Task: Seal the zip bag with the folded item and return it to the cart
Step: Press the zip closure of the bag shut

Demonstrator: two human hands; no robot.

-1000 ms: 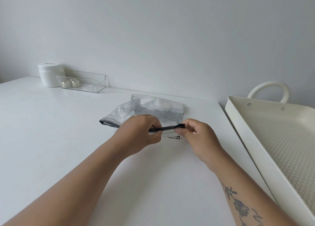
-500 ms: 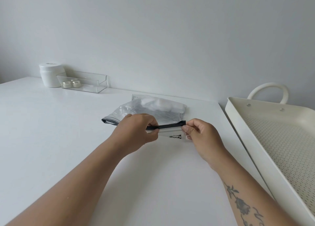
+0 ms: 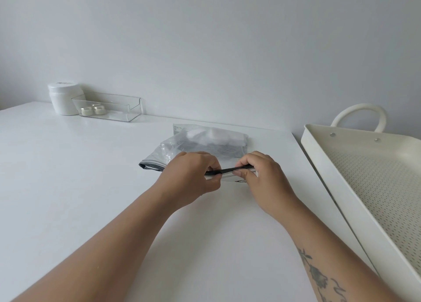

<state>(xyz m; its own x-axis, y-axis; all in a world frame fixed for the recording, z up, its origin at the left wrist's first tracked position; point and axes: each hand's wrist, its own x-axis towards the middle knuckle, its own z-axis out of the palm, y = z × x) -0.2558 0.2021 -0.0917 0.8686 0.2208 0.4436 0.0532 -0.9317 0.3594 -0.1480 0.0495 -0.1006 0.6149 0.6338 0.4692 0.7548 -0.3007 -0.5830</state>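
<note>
A clear zip bag (image 3: 205,145) lies on the white table (image 3: 79,187) with a folded white and grey item inside it. Its dark zip strip (image 3: 227,171) runs along the near edge. My left hand (image 3: 193,176) pinches the strip near its middle. My right hand (image 3: 262,176) pinches the strip at its right end, thumb on top. The strip's left end lies flat on the table, apart from both hands. The cream cart tray (image 3: 319,165) with a perforated floor stands to the right of the table.
A white jar (image 3: 65,98) stands at the far left of the table by the wall. Beside it is a clear plastic bin (image 3: 132,110) holding two small jars. The cart's looped handle (image 3: 360,112) rises at its far end.
My hands have moved closer together along the zip strip; the right hand has slid slightly left and the visible stretch of strip between them is shorter.
</note>
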